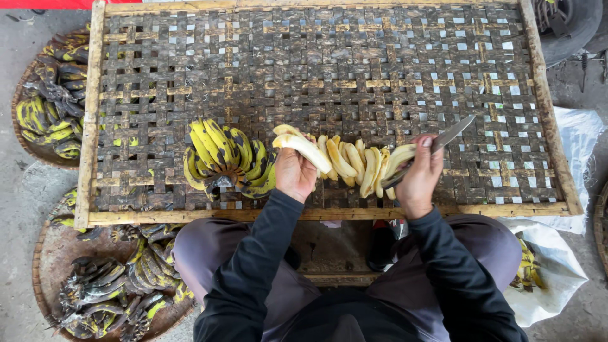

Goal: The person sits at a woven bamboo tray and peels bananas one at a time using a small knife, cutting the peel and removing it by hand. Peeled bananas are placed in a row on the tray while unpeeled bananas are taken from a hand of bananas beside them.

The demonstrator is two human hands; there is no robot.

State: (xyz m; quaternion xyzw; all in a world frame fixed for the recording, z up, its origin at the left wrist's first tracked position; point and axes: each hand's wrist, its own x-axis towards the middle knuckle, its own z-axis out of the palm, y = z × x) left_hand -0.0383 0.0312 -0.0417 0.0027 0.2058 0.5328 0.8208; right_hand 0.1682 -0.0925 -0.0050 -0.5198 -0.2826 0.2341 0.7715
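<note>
My left hand (292,172) grips a peeled pale banana (304,149) over the near edge of a large woven bamboo tray (354,69). My right hand (420,172) is closed on a knife (443,140) whose blade points up and to the right. Between both hands lies a row of several peeled bananas (361,166) on the tray. To the left of my left hand rests a bunch of unpeeled yellow bananas with black spots (223,157).
A round basket of spotted bananas (54,101) stands at the far left. Another round basket (111,291) with dark peels and bananas lies by my left knee. A white bag (557,266) is at the right, with a tyre (570,25) at the top right.
</note>
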